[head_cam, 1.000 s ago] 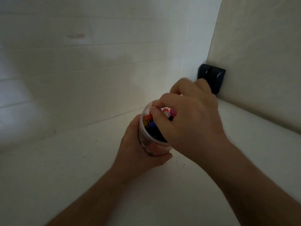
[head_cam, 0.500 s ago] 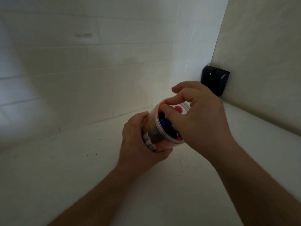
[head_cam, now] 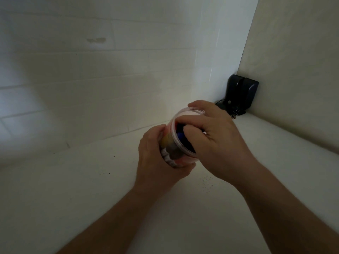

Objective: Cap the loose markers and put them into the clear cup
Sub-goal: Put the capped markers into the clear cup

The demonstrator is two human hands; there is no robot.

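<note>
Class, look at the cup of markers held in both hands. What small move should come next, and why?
Probably draw the right hand out of the cup and set it upright. The left hand grips the cup tilted, its mouth turned toward the right hand, whose fingers reach in among the markers. No loose marker shows on the counter.

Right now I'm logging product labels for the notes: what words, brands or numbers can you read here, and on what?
None can be read.
Markers inside the clear cup: pale label bands show through the wall, print too blurred to read.
Black device in the corner: no legible marking.
</note>
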